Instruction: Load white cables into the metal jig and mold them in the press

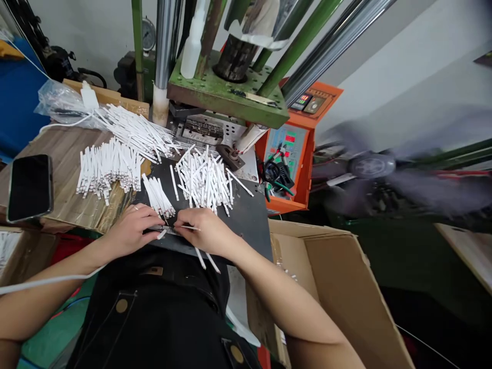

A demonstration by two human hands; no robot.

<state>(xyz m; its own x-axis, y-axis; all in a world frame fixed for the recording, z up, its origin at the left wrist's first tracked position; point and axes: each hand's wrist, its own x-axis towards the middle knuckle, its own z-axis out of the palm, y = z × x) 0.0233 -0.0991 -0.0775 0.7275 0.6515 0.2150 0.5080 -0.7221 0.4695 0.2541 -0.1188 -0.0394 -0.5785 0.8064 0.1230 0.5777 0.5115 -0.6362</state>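
Both hands meet at the near edge of the dark worktop, fingertips close together. My left hand [132, 229] is closed in a pinch at the left end of a narrow metallic piece [166, 228]; exactly what it grips is partly hidden. A thin white strip [191, 227] sticks out of the pinched fingers of my right hand [210, 231]. Just beyond the fingers lies a small bunch of white strips [158, 197]. To its right is a larger loose pile of white strips [205, 179]. Two more strips [207, 261] hang over the edge below my right hand.
Further white strips [109, 166] cover the wooden board at left, beside a black phone [29, 187]. A green press [230, 100] with steel columns stands ahead. Right of it are an orange control box [307, 138], an open cardboard box [338, 277] and a spinning fan [371, 165].
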